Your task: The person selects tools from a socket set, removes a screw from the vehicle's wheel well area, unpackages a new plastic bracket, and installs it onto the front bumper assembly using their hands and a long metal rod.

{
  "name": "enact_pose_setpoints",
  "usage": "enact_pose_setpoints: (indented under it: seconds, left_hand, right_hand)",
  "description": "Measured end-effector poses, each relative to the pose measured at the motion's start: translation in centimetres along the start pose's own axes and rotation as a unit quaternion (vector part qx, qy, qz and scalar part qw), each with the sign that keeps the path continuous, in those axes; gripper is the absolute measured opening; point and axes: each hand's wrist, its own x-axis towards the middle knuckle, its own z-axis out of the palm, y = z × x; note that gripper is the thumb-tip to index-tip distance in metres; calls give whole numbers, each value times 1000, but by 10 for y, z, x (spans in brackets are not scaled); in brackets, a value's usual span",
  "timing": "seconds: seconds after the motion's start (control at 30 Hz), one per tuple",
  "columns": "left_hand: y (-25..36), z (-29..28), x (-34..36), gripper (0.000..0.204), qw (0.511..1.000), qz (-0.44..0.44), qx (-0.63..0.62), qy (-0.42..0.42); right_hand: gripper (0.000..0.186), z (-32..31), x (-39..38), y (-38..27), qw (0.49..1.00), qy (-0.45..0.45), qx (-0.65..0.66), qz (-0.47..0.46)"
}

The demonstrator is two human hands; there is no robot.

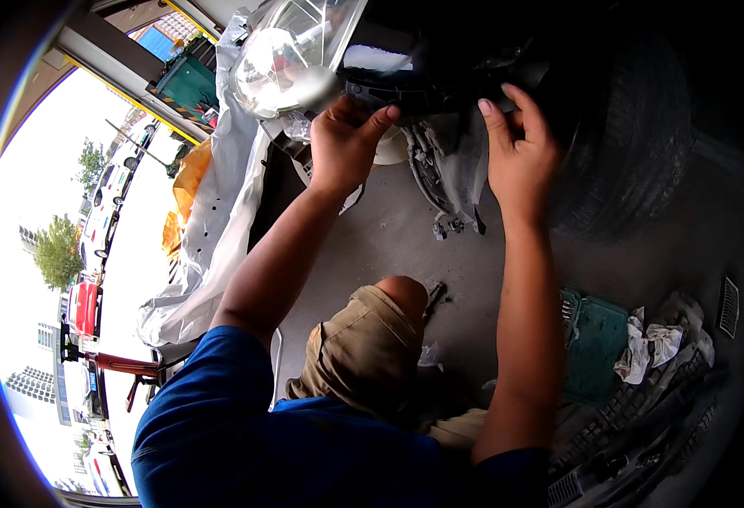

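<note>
The left hand (pixel 344 146) is raised to the left end of the black trim (pixel 427 95), just under the headlight (pixel 292 59). Its thumb lies at the trim's lower edge; the other fingers curl out of sight, so I cannot tell whether they grip it. The right hand (pixel 523 157) is up near the trim's right end, thumb and forefinger a narrow gap apart; their contact with the dark part is lost in shadow.

The trim runs between the hands, its upper side and right end sinking into blackness. The headlight is cut off by the top edge. Below the trim hangs a grey bracket (pixel 446 173), its top hidden. The tyre (pixel 630 144) is barely readable in the dark.

Toward the floor's right side lie a green case (pixel 596 347), partly behind the right forearm, and crumpled paper (pixel 650 345) beside it.
</note>
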Motion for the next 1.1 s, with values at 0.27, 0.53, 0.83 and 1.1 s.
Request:
enact_pose_setpoints:
  seconds: [0.27, 0.53, 0.83, 1.1]
  left_hand:
    - [4, 2, 2, 28, 998, -2, -49, -27]
    - [-7, 2, -2, 24, 989, -28, -147, -3]
    - [-9, 0, -13, 34, 993, -12, -119, -5]
    - [-138, 65, -131, 26, 922, -236, -120, -283]
  right_hand:
    - [11, -32, -25, -16, 966, -148, -46, -208]
    - [19, -197, -86, 77, 969, -146, -178, 91]
    - [32, -453, -290, 136, 810, -80, -388, 432]
    - [30, -444, -348, 71, 777, -5, -406, 481]
